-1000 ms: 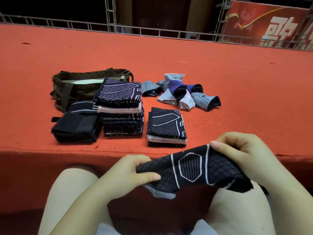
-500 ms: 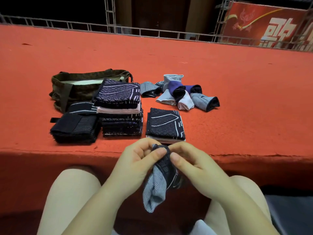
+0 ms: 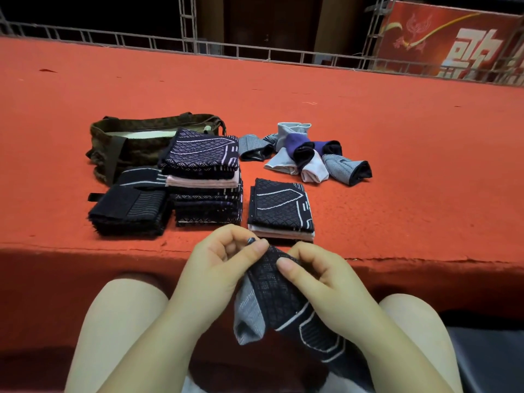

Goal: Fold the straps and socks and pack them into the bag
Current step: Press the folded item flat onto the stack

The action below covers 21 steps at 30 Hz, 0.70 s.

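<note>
Since a moment earlier the hands had come together and the dark patterned strap (image 3: 286, 296), then stretched flat between them, had been doubled over and now hung down from their shared pinch. The left hand (image 3: 218, 268) nipped the top fold between thumb and curled forefinger; the right hand (image 3: 320, 276) pinched the same fold from the other side, its thumb (image 3: 286, 263) laid flat on the cloth. Both were grasping, neither released.

The strap hung below the fingers, over the lap, its long axis running down and slightly toward the right hand's side, a grey inner face showing on the left hand's side. The short stack of folded straps (image 3: 280, 211) lay just beyond the fingertips on the red table (image 3: 397, 165), a little nearer the right hand, so the likely next move was a short carry forward once the fold was squared.

Farther beyond the left fingers stood the taller stack (image 3: 204, 182) and a dark folded pile (image 3: 130, 211). Behind those sat the olive bag (image 3: 130, 143), mouth open, pale lining visible; whether it held anything could not be told. The socks (image 3: 306, 157) lay loose, well beyond the right fingers, outside the bag.
</note>
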Available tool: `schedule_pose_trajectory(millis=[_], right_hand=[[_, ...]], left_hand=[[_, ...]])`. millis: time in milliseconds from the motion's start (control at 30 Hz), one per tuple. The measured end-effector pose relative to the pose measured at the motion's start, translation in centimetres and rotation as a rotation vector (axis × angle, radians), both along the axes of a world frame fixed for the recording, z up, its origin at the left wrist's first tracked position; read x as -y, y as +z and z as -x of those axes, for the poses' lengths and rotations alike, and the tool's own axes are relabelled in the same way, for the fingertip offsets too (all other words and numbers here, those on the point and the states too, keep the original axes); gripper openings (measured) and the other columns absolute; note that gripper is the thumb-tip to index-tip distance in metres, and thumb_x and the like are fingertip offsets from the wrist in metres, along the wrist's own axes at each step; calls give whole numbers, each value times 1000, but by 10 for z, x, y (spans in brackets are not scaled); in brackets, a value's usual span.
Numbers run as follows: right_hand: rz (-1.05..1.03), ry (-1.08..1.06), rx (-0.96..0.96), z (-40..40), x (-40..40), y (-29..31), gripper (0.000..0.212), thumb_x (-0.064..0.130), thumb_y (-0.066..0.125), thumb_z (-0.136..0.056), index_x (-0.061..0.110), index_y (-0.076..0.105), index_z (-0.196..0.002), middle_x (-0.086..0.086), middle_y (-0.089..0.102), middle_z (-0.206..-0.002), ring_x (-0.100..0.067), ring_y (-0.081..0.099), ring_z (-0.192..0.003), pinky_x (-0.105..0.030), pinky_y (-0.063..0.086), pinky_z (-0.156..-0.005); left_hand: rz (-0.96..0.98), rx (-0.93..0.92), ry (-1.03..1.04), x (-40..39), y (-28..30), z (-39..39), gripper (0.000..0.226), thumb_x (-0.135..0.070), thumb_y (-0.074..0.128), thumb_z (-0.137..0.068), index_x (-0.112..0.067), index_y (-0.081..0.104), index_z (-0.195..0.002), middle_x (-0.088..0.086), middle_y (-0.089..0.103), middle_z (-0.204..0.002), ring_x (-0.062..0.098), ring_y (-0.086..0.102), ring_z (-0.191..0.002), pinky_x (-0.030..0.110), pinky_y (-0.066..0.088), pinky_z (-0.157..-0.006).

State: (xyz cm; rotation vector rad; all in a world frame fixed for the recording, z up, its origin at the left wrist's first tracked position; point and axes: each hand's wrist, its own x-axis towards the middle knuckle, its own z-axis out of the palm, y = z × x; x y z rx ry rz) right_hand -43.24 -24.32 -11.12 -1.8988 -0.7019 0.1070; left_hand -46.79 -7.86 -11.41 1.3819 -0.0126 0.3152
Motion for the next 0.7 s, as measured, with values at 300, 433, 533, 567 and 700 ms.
schedule_pose_trajectory(millis=[300,433,533,567,700], right_hand=[[-5,-39,82,6,-6,4,21,49,53,-83,29,57,-77,4,59,-67,-2,52,-60,-18,39,-58],[-10,-45,99,7,-4,4,29,56,48,-80,28,57,-77,1,59,-68,-8,53,-60,-20,40,-57],[-15,-57,105,7,-4,3,31,56,48,-79,27,58,-78,-1,60,-69,-11,54,-60,-21,40,-57],[-8,-61,110,7,-4,3,30,56,49,-79,27,58,-78,-1,60,-69,-11,54,-61,-21,40,-57],[-21,-95,85,4,0,6,18,44,55,-83,27,58,-77,4,58,-64,0,50,-57,-15,38,-55]], left_hand=[[435,-288,-71,1,-4,-1,69,-41,74,-63,13,60,-104,26,65,-99,35,58,-90,42,48,-86],[556,-328,-123,3,-8,1,52,-27,89,-52,-2,65,-90,29,62,-104,41,55,-99,54,38,-105],[564,-335,-114,3,-10,0,41,-25,89,-54,-6,66,-81,32,64,-108,46,58,-104,56,39,-105],[599,-337,-120,2,-10,-1,49,-27,88,-56,-1,66,-91,32,62,-114,45,57,-110,53,41,-104],[677,-267,6,-5,-3,-6,25,-24,65,-70,-6,65,-88,9,69,-85,16,66,-74,24,57,-69]])
